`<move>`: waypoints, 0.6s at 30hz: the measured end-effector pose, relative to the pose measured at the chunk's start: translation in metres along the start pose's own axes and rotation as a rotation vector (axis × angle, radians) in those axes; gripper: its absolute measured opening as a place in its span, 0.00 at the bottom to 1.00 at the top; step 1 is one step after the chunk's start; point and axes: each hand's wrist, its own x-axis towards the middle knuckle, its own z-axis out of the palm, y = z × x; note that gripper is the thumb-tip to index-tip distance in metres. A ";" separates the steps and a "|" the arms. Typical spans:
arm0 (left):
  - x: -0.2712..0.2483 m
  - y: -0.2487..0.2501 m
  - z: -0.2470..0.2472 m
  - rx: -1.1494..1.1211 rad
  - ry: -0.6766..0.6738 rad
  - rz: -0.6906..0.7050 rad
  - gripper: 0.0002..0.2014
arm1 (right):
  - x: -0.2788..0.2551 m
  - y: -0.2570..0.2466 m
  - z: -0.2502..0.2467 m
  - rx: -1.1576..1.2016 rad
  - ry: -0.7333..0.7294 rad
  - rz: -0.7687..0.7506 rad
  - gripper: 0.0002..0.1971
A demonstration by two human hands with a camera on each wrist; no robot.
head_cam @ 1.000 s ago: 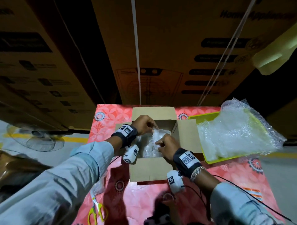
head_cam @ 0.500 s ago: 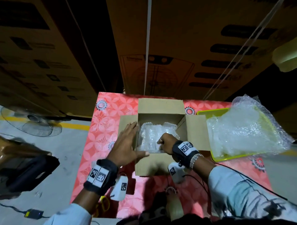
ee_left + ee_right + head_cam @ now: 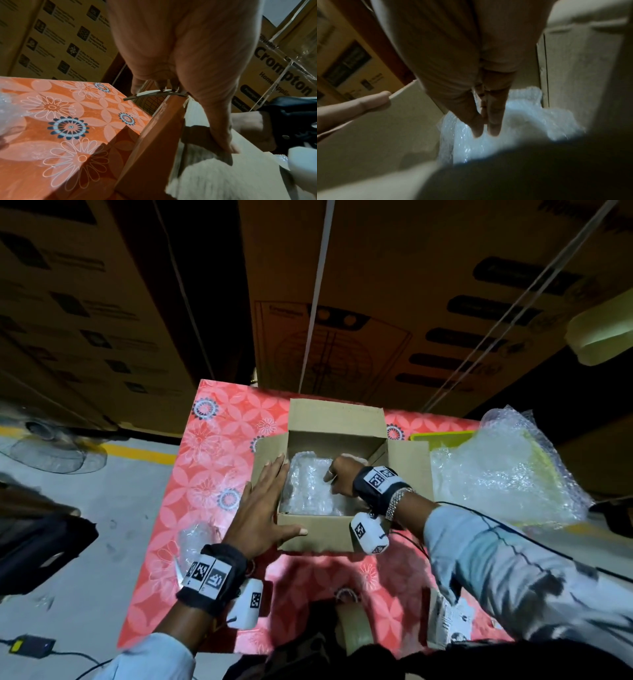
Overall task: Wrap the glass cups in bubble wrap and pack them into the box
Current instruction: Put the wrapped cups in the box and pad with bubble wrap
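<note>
The open cardboard box (image 3: 318, 537) stands mid-table with bubble-wrapped cups (image 3: 306, 484) packed inside. My left hand (image 3: 263, 506) lies flat against the box's left flap (image 3: 154, 135), fingers straight, thumb along the front wall. My right hand (image 3: 339, 475) reaches down into the box. Its straight fingers (image 3: 494, 121) press on the wrapped bundle (image 3: 527, 121). The glass itself is hidden under the wrap. In the right wrist view a left fingertip (image 3: 382, 98) touches the flap's edge.
A heap of loose bubble wrap (image 3: 503, 474) lies on a yellow tray (image 3: 442, 435) right of the box. A small wrap scrap (image 3: 195, 539) sits left of it, a tape roll (image 3: 352, 633) at the near edge. Large cartons (image 3: 394, 302) stand behind the red floral table (image 3: 219, 453).
My left hand came out of the box and now lies flat on its left flap. My right hand stayed inside and moved further back over the wrapped cups.
</note>
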 end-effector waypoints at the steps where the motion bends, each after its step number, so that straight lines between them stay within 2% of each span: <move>1: 0.000 0.000 0.000 -0.003 0.003 -0.003 0.66 | 0.004 -0.001 0.001 -0.005 -0.022 0.002 0.20; 5: 0.001 -0.004 0.003 -0.029 0.021 0.005 0.66 | 0.017 -0.001 0.008 0.038 -0.120 0.046 0.20; 10: 0.000 -0.004 0.004 -0.055 0.033 0.012 0.65 | 0.018 0.003 0.016 0.067 -0.194 0.095 0.14; 14: 0.001 -0.007 0.003 -0.076 0.036 0.020 0.66 | 0.007 0.004 0.007 0.144 -0.175 0.074 0.17; 16: 0.001 -0.007 0.003 -0.072 0.037 0.023 0.67 | 0.003 0.008 0.003 0.238 -0.142 0.082 0.15; 18: 0.001 -0.006 0.004 -0.072 0.036 0.021 0.67 | -0.003 0.010 0.004 0.322 -0.179 0.082 0.13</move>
